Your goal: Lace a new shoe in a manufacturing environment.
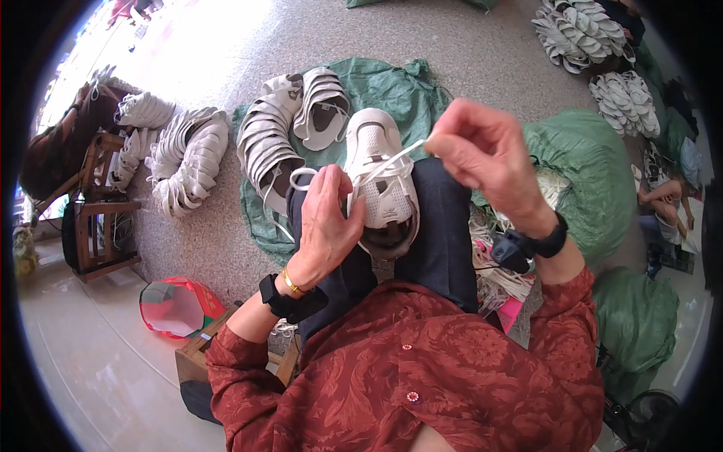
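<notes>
- Your right hand (482,154) is raised above your lap with the fingers pinched shut on the end of a white lace (392,160), drawing it up and to the right so it runs taut.
- Your left hand (327,218) lies half-curled against the left side of a white shoe (380,177), fingers wrapped on its upper and steadying it; a loop of the same lace shows just above your fingertips.
- The shoe rests on your knees, toe pointing away from you, opening toward your body, with the lace crossing its front.
- Each of your wrists carries a black band; the left also has a gold bangle (291,282).
- Just beyond your knees a green sack (392,87) is spread on the speckled floor, with a stacked row of white shoe uppers (267,143) and one loose upper lying on it.
- Farther left, more stacks of white uppers (188,158) curl on the floor beside a wooden stool (102,218).
- To your right sits a stuffed green bag (595,173), with bundled white laces between it and your leg.
- Near your left elbow lies a red and white cap (177,305).
</notes>
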Demonstrator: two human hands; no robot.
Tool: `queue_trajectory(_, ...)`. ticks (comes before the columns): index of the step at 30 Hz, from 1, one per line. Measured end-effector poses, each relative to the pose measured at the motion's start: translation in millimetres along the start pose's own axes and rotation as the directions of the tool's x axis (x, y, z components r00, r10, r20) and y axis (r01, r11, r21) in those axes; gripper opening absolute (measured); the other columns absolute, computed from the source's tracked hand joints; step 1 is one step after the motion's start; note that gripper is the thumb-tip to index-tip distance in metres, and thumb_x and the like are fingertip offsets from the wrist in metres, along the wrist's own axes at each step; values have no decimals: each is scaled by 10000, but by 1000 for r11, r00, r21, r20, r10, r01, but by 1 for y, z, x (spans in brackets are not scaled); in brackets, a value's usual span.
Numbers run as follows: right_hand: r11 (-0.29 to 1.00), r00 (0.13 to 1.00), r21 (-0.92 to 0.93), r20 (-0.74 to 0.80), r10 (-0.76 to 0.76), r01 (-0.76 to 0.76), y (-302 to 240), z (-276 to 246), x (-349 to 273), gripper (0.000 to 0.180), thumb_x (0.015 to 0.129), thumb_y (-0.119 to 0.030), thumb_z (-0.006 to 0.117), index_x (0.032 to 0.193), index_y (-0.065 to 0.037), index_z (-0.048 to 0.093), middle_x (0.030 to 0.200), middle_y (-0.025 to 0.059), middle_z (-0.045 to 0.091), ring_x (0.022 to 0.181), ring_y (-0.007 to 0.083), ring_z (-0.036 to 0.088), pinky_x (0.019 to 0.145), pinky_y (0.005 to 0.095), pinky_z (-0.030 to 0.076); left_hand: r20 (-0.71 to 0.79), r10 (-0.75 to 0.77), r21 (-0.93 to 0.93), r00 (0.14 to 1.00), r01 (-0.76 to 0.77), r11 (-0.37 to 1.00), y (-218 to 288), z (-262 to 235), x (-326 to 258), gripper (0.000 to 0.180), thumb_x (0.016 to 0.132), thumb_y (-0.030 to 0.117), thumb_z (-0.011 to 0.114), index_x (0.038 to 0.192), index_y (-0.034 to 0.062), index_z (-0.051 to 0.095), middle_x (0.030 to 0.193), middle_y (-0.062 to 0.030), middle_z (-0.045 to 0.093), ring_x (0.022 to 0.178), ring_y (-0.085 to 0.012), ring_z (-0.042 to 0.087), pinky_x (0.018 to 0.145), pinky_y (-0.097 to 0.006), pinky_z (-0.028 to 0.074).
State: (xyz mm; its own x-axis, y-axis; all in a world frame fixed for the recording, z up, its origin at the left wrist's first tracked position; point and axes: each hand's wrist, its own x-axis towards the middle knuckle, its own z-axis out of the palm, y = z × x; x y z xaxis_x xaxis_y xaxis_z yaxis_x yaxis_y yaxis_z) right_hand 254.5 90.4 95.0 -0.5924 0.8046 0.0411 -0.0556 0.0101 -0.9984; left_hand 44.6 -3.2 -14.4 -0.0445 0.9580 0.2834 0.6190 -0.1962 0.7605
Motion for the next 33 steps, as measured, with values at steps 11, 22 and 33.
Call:
queue_trajectory(11, 991, 998, -117, 9, -61, 62, 34, 7, 2, 54, 967, -86, 669, 946, -38, 657, 843, -31, 645, 684, 7, 550, 579, 178, 441, 70, 13, -68, 997, -8, 998, 19, -11, 9, 144, 845, -41, 662, 892, -6, 531, 795, -102, 543, 669, -202, 577, 610, -321, 471)
queue_trajectory(22, 986, 849, -123, 504, 159, -111, 47, 7, -46, 97, 900, -29, 663, 822, 19, 632, 971, 93, 727, 922, 148, 678, 840, 301, 542, 195, 91, -38, 977, -85, 996, 18, -11, 28, 145, 806, -16, 679, 881, 1, 556, 837, -108, 569, 802, -296, 552, 700, -394, 455)
queue_trajectory(33, 997, 920, -44, 390, -36, 57, 54, 0, -62, 101, 801, 27, 602, 731, -22, 547, 1132, 147, 691, 896, 170, 680, 848, 322, 549, 215, -7, 4, 977, 6, 1000, 13, -8, 21, 148, 806, 21, 693, 866, 7, 558, 804, -110, 546, 795, -287, 551, 721, -398, 446)
